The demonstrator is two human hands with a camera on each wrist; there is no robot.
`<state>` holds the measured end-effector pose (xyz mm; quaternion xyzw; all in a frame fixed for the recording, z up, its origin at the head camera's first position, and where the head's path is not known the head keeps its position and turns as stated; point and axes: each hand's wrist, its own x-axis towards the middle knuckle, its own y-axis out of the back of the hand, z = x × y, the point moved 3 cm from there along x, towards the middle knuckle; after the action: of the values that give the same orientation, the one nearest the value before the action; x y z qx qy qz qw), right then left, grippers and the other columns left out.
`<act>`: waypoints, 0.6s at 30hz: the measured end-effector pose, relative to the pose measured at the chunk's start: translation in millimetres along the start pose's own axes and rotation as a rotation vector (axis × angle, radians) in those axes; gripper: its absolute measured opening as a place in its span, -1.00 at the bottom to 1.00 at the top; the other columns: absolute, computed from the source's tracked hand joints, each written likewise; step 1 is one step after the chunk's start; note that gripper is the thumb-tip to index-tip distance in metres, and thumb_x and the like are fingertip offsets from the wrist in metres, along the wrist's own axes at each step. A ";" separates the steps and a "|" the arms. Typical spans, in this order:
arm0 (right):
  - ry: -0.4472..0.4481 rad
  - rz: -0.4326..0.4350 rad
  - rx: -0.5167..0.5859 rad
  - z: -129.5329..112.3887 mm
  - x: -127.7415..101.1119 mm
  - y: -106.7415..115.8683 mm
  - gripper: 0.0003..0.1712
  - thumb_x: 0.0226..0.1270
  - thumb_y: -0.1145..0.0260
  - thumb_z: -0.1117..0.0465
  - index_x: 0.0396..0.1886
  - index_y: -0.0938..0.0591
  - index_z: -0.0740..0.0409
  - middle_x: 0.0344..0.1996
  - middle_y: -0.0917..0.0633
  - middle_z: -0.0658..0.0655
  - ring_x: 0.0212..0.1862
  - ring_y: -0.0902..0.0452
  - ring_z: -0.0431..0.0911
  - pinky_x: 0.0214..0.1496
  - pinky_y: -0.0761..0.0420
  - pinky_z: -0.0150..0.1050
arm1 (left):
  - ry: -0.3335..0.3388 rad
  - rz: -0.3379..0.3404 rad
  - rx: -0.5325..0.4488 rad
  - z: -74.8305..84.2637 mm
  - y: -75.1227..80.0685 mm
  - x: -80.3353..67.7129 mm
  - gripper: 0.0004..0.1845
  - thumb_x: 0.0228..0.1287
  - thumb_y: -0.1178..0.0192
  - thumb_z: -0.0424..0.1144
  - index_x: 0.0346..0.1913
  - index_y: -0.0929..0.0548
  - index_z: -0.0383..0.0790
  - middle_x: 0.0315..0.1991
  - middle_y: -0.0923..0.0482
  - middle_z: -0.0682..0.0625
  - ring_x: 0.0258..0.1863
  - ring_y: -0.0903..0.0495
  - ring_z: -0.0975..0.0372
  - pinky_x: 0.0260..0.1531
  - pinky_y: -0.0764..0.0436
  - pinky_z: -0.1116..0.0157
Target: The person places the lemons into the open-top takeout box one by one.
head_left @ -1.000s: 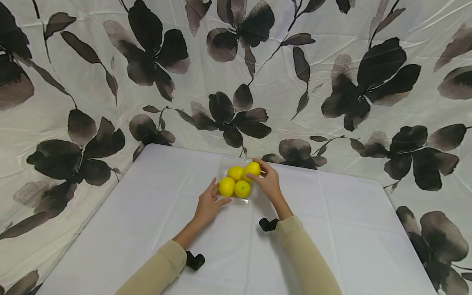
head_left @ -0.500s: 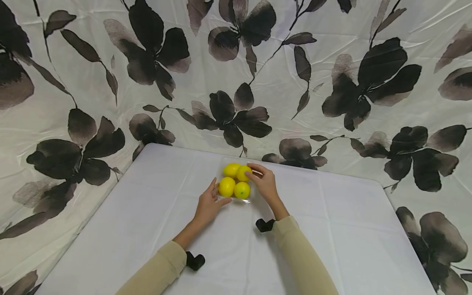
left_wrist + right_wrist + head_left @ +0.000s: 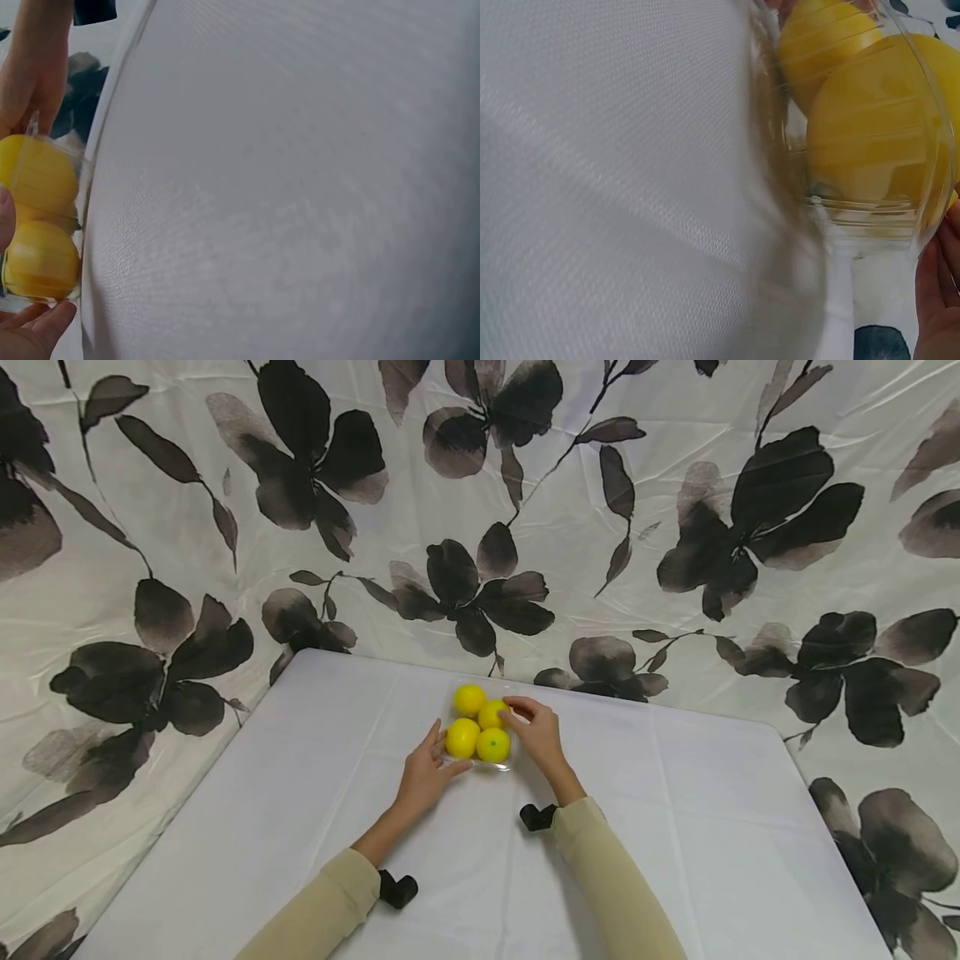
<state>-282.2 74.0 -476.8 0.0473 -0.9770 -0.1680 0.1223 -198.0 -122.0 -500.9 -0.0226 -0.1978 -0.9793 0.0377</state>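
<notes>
A clear plastic container (image 3: 493,767) sits near the far edge of the table with several yellow lemons in it. My left hand (image 3: 423,777) holds the container at its front left corner, thumb along the near side and fingers at the left wall. My right hand (image 3: 538,733) reaches over the right wall, thumb and fingers on the back right lemon (image 3: 491,714). Beside that one lies the back left lemon (image 3: 469,700). In front are a larger-looking lemon (image 3: 461,738) and one showing a greenish tip (image 3: 493,746). The right wrist view shows lemons (image 3: 870,135) through the ribbed wall.
A white cloth covers the table (image 3: 637,827). Its far edge lies just behind the container, against a hanging floral sheet (image 3: 600,527). Black wrist cameras are strapped under both sleeves (image 3: 618,877).
My right hand has moved left and down into the container with its lemon. The back left lemon has shifted left and back. My left hand stays put.
</notes>
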 end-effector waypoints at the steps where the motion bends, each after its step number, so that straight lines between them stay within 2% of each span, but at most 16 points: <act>1: 0.001 -0.001 0.001 0.5 0.1 0.3 -0.63 0.31 -0.41 0.15 0.05 -0.70 0.22 0.04 -0.72 0.20 0.16 -0.61 0.05 0.32 -0.55 -0.12 | 0.001 0.001 -0.001 0.4 0.0 -0.1 0.03 0.14 -0.46 -0.15 0.55 -0.05 -0.29 0.42 -0.34 -0.25 0.36 -0.41 -0.04 0.24 -0.53 0.01; 7: 0.015 0.005 0.028 3.1 0.1 3.1 -0.60 0.29 -0.42 0.13 0.06 -0.69 0.24 0.03 -0.72 0.24 0.15 -0.62 0.09 0.31 -0.56 -0.06 | 0.009 -0.008 -0.019 1.4 -0.2 0.7 0.04 0.12 -0.47 -0.17 0.55 -0.06 -0.28 0.42 -0.32 -0.27 0.38 -0.39 -0.05 0.27 -0.49 -0.01; 11: 0.004 0.007 0.057 3.0 -0.7 4.6 -0.61 0.28 -0.43 0.15 0.05 -0.69 0.23 0.03 -0.72 0.23 0.12 -0.64 0.09 0.26 -0.60 -0.08 | 0.000 -0.011 -0.008 1.4 -0.3 2.4 0.03 0.13 -0.47 -0.18 0.55 -0.05 -0.29 0.43 -0.29 -0.30 0.39 -0.36 -0.09 0.28 -0.48 -0.03; 18: -0.017 0.006 0.012 -0.4 -3.1 10.6 -0.67 0.32 -0.40 0.13 0.03 -0.70 0.16 0.02 -0.72 0.14 0.09 -0.67 0.02 0.17 -0.66 -0.18 | -0.036 0.023 0.129 5.9 7.7 4.2 0.03 0.13 -0.47 -0.15 0.54 -0.07 -0.29 0.49 -0.17 -0.26 0.39 -0.33 -0.16 0.34 -0.41 -0.08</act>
<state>-279.6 84.3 -473.5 0.0435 -0.9792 -0.1620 0.1140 -201.3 -127.0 -492.2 -0.0400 -0.2610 -0.9634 0.0468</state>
